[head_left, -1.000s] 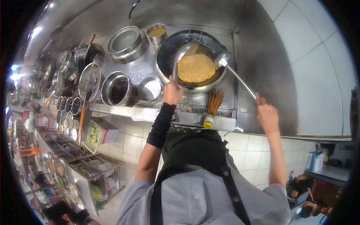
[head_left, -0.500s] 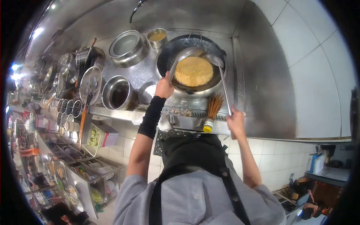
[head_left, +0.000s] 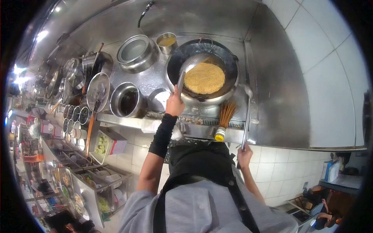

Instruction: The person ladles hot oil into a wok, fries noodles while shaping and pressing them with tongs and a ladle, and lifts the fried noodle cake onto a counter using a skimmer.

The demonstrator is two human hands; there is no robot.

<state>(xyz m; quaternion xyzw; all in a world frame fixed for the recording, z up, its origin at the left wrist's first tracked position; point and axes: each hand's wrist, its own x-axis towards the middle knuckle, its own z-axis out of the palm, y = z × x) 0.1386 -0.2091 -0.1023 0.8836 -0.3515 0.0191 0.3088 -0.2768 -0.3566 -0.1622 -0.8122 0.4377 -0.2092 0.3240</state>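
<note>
My left hand (head_left: 175, 104) is closed around the handle of a metal skimmer (head_left: 195, 60). The skimmer's head lies in a dark wok (head_left: 173, 62), at the upper left edge of a round, golden cake of what looks like noodles (head_left: 204, 79). Away from the wok, on its right, my right hand (head_left: 244, 156) grips the end of a long-handled ladle (head_left: 247, 112). That ladle's bowl is over the counter's right side. Between the ladle and my left hand, a brush of thin brown sticks (head_left: 227, 113) stands by the counter's front edge.
Left of the wok are a large steel pot (head_left: 136, 54), a small pot of yellowish liquid (head_left: 167, 42) and a pot with dark contents (head_left: 126, 101). A round strainer (head_left: 98, 91) with a wooden handle lies farther left. A steel wall (head_left: 279, 85) bounds the right.
My right hand has drawn the ladle out of the wok, moving it down and right to the counter's side. The skimmer stays in the wok in my left hand.
</note>
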